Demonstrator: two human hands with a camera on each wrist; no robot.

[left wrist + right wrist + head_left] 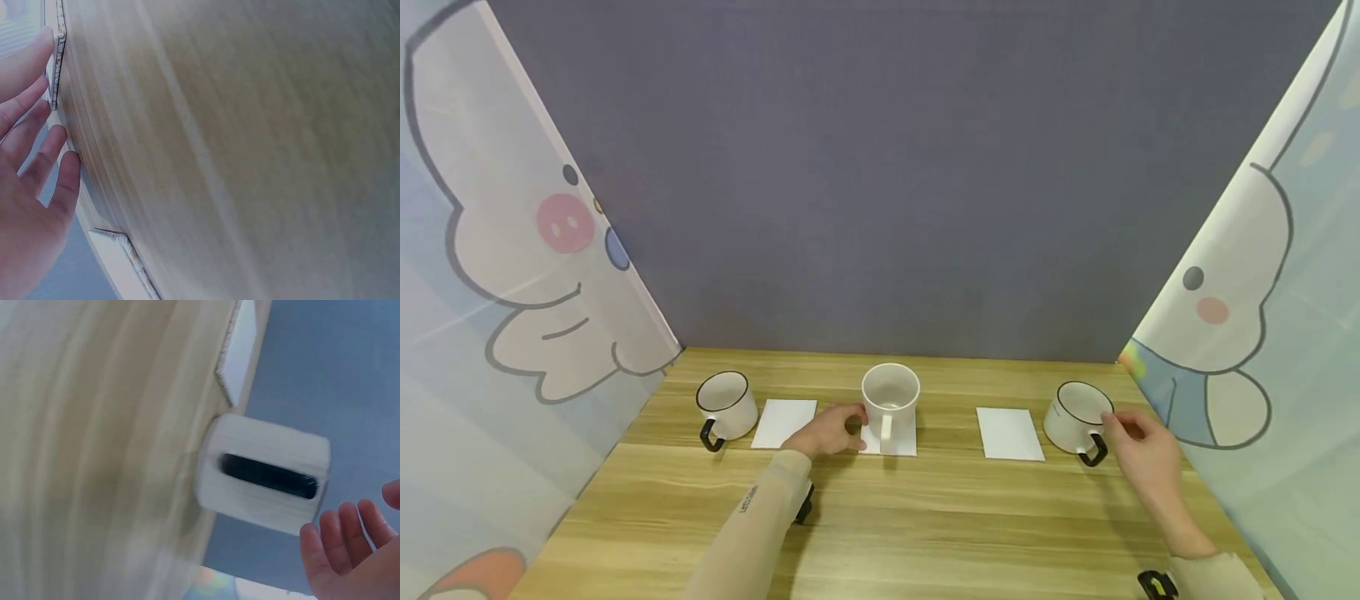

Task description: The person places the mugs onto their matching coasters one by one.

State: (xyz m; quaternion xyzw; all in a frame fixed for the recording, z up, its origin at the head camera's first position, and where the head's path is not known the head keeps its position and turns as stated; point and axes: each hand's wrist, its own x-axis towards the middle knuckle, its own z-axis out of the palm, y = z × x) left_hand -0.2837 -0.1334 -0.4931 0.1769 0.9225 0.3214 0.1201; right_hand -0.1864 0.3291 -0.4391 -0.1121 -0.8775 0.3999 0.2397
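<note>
In the head view, a plain white mug (891, 388) stands on the middle white card (907, 443), its handle toward me. My left hand (829, 432) is at the left side of this mug, thumb low near the card's front edge and fingers beside the mug wall. In the left wrist view its fingers (44, 161) are spread and gently bent. A white mug with a black rim and black handle (1075, 423) stands on the right. My right hand (1146, 454) is beside that mug's rim; the right wrist view shows its loosely bent fingers (337, 534) near the rim, gripping nothing.
Another black-rimmed white mug (730, 408) stands at the left. White cards lie on the wooden table (925, 525): a left card (782, 421) and a right card (1011, 433). A grey panel (895, 183) rises behind, with cartoon-printed curtains (467, 333) at both sides.
</note>
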